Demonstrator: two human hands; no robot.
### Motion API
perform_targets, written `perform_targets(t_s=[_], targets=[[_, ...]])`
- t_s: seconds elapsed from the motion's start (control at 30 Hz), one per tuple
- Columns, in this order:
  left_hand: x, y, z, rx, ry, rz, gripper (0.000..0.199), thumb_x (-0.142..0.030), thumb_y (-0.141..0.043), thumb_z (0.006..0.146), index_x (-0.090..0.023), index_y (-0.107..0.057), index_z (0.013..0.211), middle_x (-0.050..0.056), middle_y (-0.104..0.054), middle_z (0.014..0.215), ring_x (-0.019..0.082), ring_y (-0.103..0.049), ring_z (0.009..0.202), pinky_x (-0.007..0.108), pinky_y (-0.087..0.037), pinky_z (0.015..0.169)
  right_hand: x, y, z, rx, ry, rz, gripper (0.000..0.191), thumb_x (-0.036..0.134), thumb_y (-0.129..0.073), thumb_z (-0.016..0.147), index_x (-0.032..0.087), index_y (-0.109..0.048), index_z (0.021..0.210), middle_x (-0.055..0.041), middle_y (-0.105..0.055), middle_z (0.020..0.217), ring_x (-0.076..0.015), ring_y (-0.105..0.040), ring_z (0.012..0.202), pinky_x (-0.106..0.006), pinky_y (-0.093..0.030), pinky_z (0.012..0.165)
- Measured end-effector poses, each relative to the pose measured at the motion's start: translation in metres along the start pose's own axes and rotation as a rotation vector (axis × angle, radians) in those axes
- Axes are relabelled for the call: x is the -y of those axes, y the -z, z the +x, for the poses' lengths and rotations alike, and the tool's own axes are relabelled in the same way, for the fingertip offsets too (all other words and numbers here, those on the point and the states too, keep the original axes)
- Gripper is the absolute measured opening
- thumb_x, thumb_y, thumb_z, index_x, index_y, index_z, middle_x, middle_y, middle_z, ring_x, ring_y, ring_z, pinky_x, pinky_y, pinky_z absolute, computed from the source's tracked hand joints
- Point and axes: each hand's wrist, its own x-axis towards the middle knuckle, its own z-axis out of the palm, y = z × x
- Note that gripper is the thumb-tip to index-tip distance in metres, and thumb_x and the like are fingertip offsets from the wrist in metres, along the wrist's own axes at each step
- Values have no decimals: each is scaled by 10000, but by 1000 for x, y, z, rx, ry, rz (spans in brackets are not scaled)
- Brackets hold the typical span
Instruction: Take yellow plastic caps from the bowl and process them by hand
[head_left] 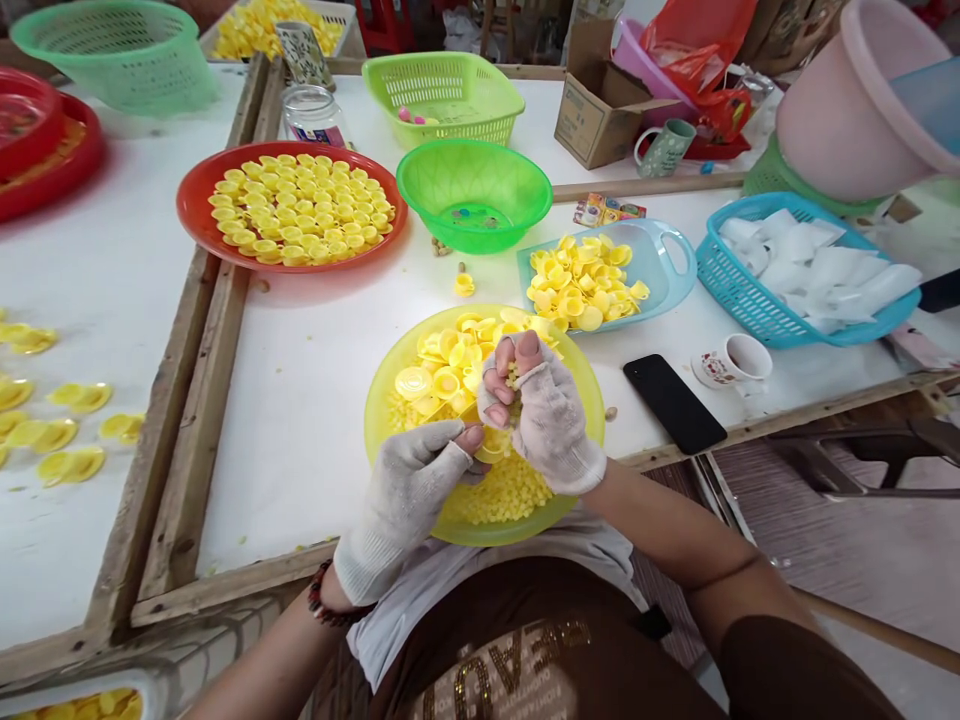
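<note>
A yellow-green basin (pixel 525 525) with small yellow pellets (pixel 502 492) and round yellow plastic cups (pixel 457 350) lies below both hands, close to the body. My left hand (pixel 412 480), in a white fingerless glove, pinches a yellow cup (pixel 493 447) between thumb and fingers over the pellets. My right hand (pixel 547 410), gloved the same way, is curled closed around several yellow pellets (pixel 513 376), just above and right of the left fingertips. One yellow cup (pixel 464 285) stands on the table beyond the basin.
A red tray (pixel 196 210) of filled-looking cups stands back left, beside a green bowl (pixel 525 195). At right are a blue tray (pixel 679 250) of yellow cups, a phone (pixel 673 402), a mug (pixel 727 362) and a blue basket (pixel 739 300). A wooden edge (pixel 187 420) runs along the left.
</note>
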Motion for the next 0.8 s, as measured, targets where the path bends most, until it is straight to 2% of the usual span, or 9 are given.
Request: perform_targets(t_s=[0.1, 0.23, 0.3, 0.37, 0.47, 0.6, 0.7, 0.8], targets=[[0, -1, -1, 8, 24, -56, 312, -458, -695, 878, -164, -738, 784, 37, -740, 715, 167, -700, 621, 237, -591, 593, 6, 2, 1, -28, -50, 9, 489, 685, -564, 904, 237, -407, 786, 85, -355, 609, -53, -311, 438, -220, -277, 431], [-4, 1, -4, 35, 130, -254, 324, -465, -746, 839, -147, -719, 780, 54, -734, 737, 174, -703, 645, 273, -622, 644, 10, 14, -2, -8, 2, -79, 435, 630, -579, 924, 235, -438, 809, 88, -358, 605, -47, -279, 423, -217, -233, 413], [-8, 6, -8, 32, 175, -350, 317, -449, -774, 817, -140, -704, 806, 50, -727, 738, 172, -703, 654, 278, -627, 656, 11, 25, -8, 25, 25, -251, 389, 583, -569, 949, 233, -460, 819, 81, -377, 612, -56, -306, 439, -224, -253, 424], [-11, 17, -13, -22, 169, -366, 299, -413, -797, 807, -137, -695, 861, 43, -730, 758, 159, -704, 668, 262, -624, 676, 11, 37, -15, 76, 59, -547, 332, 506, -556, 980, 226, -484, 816, 62, -418, 635, -78, -379, 498, -238, -321, 475], [-10, 40, -22, -164, 110, -318, 286, -380, -795, 823, -139, -677, 924, 37, -744, 797, 147, -711, 698, 245, -617, 710, 7, 52, -25, 222, 226, -1060, 249, 376, -521, 1013, 211, -534, 827, 22, -513, 698, -120, -498, 632, -273, -401, 590], [-3, 69, -33, -306, 80, -275, 289, -399, -749, 862, -123, -664, 863, 46, -737, 780, 157, -711, 691, 263, -619, 702, -5, 62, -30, 503, 541, -1514, 163, 273, -491, 1018, 189, -594, 925, -40, -607, 816, -186, -570, 739, -332, -442, 650], [0, 75, -39, -345, 46, -206, 298, -395, -727, 877, -108, -674, 816, 49, -719, 735, 144, -690, 658, 241, -599, 667, -12, 62, -31, 670, 669, -1711, 128, 207, -515, 983, 169, -637, 996, -80, -653, 888, -235, -601, 802, -379, -488, 693], [2, 68, -41, -326, 22, -179, 301, -400, -706, 890, -109, -682, 816, 47, -714, 729, 145, -683, 660, 242, -591, 657, -11, 62, -30, 704, 737, -1707, 226, 83, -451, 950, 156, -657, 1010, -86, -680, 891, -227, -619, 784, -377, -524, 699]])
